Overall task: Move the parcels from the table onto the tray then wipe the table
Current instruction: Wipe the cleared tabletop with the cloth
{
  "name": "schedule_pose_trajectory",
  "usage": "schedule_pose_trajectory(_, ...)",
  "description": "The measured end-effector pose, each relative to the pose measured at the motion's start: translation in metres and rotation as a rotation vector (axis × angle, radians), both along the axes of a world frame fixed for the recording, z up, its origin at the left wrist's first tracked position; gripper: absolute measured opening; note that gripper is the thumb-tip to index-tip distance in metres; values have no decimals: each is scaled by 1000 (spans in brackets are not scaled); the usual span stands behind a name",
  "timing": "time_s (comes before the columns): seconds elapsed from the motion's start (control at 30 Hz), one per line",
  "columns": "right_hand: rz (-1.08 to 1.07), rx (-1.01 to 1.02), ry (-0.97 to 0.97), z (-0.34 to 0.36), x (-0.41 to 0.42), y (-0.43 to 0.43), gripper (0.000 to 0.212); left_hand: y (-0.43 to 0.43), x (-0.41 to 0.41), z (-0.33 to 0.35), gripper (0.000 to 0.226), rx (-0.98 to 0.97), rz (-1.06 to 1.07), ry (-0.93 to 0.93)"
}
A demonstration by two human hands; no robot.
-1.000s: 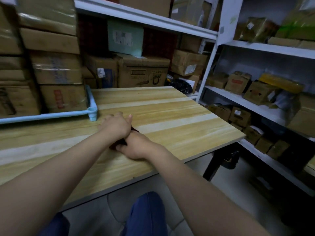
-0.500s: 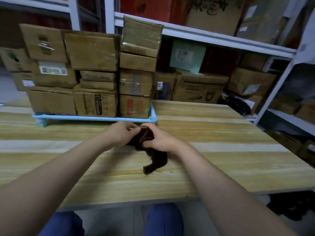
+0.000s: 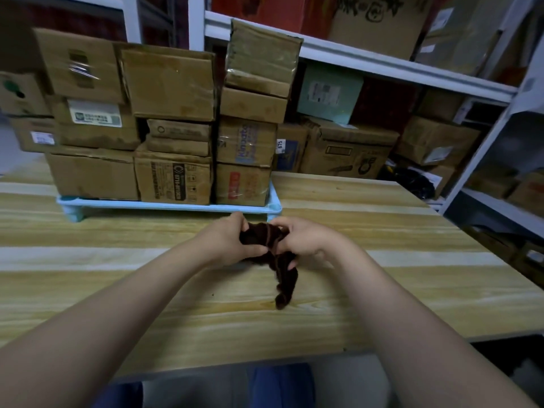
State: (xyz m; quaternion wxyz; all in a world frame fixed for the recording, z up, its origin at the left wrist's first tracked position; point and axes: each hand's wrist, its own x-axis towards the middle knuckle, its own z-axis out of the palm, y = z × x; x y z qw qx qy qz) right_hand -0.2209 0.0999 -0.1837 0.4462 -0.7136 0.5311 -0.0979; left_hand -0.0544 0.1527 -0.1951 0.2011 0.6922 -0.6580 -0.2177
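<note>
Both the left hand (image 3: 223,242) and right hand (image 3: 306,240) pinch the cloth (image 3: 260,234): soft, light, limp (tail drooping toward six o'clock), likely best bunched in one palm.

We see a pale, wood-grain worktop (image 3: 382,290) filling the lower half of the frame, with lighter stripes running across it. On its far side, left of centre, a light blue tray (image 3: 164,207) stands on short legs. Brown cardboard parcels (image 3: 173,181) are stacked several high on the tray.
</note>
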Motion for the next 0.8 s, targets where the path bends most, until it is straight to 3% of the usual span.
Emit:
schedule_pose_trajectory(0.17, -148, 38, -448, 13, 10, -5, 49, 4, 7, 6, 78, -119, -17, 182)
schedule_pose_trajectory(0.27, -206, 153, -704, 15, 18, -6, 47, 2, 10, 6, 90, -205, -14, 91)
schedule_pose_trajectory(0.37, -246, 180, -868, 13, 25, -7, 48, -3, 17, 10, 65, -435, 48, -35)
schedule_pose_trajectory(0.47, -216, 35, -966, 13, 32, -11, 48, -14, 21, 19, 49, -715, 112, -113)
schedule_pose_trajectory(0.53, -198, -210, -863, 12, 33, -19, 49, -26, 24, 25, 46, -818, 129, -253)
schedule_pose_trajectory(0.63, -205, -632, -364, 0, 31, -35, 47, -45, 26, 19, 42, -802, 92, -482)
schedule_pose_trajectory(0.7, -217, -721, -140, -12, 30, -45, 45, -56, 24, 9, 37, -748, 49, -574)
schedule_pose_trajectory(0.8, -183, -677, -56, -23, 27, -51, 50, -63, 24, -1, 35, -670, 82, -586)
